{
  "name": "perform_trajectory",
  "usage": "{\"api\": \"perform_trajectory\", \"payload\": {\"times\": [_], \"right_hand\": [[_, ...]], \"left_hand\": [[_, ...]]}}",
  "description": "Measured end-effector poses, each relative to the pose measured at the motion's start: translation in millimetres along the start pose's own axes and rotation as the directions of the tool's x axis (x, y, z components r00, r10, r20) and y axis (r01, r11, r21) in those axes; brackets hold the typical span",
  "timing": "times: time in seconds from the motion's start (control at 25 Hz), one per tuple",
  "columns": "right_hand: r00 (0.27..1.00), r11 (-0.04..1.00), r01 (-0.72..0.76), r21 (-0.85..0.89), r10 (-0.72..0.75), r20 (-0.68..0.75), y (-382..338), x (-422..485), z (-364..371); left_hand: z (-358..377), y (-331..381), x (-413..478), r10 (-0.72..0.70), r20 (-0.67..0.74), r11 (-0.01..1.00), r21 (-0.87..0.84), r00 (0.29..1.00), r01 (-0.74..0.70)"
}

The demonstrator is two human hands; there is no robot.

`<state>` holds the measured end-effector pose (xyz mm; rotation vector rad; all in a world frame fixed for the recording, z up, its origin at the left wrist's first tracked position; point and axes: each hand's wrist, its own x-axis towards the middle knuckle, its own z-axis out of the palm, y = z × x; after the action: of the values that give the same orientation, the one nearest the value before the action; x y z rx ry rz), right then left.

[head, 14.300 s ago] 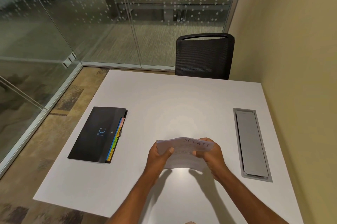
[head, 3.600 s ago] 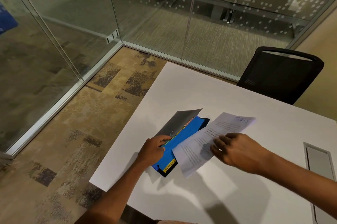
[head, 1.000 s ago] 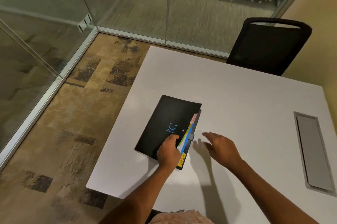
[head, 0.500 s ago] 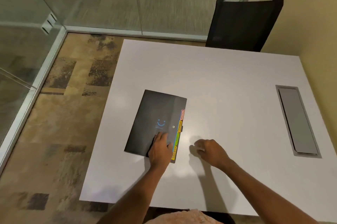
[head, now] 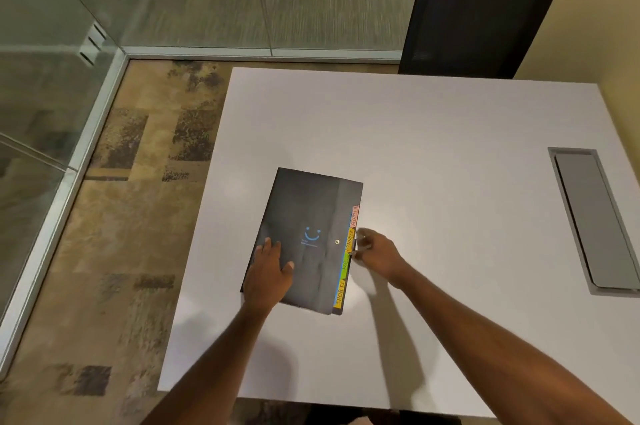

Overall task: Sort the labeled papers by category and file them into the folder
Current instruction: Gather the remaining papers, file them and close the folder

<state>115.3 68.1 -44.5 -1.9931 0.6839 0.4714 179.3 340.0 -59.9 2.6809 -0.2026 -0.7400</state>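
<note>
on the table (head: pixel 450 133), the folder (head: pixel 311 210) lies under the left fingers (head: pixel 267 246)

The left hand (head: pixel 269 277) has slid leftward on the folder (head: pixel 311 213); the right hand (head: pixel 375 253) now reaches its tabs (head: pixel 350 241).

1. A white table (head: pixel 450 147) stood with its flat top in plain sight.
2. A black folder (head: pixel 311 203) lay shut and flat on the table. It was over on the left side, near the front, and sat a little crooked.
3. The folder had a blue smiley face (head: pixel 311 234) on its cover. Little coloured tabs (head: pixel 347 262) stuck out along its right edge, and they read SPORTS, HR, FINANCE and ADMIN.
4. A long grey lid (head: pixel 595 220) sat sunk into the table top by the right edge, well apart from the folder.
</note>
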Motion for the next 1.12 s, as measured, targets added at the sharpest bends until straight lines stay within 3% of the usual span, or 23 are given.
{"api": "perform_trajectory", "payload": {"times": [0.12,0.28,0.52,0.72,0.92,1.0,1.12], "right_hand": [[0.999,0.999,0.034,0.039,-0.035,0.024,-7,5,0],[0.993,0.989,-0.076,0.126,0.086,-0.078,-5,10,8],[0.991,0.971,-0.109,0.213,0.123,-0.057,0,14,15],[1.000,1.000,-0.020,-0.021,0.019,-0.017,-3,23,10],[1.000,0.993,0.011,-0.113,-0.011,0.000,-4,33,6],[0.999,0.998,-0.002,-0.066,0.005,0.034,-3,34,0],[0.987,0.982,-0.077,0.173,0.050,0.150,5,34,-12]], "left_hand": [[-4,6,2,0.025,0.032,0.997,0.067,0.999,-0.027],[-3,10,2,0.027,0.043,0.988,0.151,0.999,-0.033],[-2,10,0,0.023,0.080,0.976,0.213,0.996,-0.040],[-3,6,3,0.017,0.123,0.977,0.210,0.992,-0.042],[-3,7,9,0.010,0.227,0.962,0.265,0.974,-0.071],[-1,9,12,0.007,0.247,0.953,0.292,0.969,-0.081],[1,13,11,-0.002,0.249,0.932,0.352,0.968,-0.088]]}}
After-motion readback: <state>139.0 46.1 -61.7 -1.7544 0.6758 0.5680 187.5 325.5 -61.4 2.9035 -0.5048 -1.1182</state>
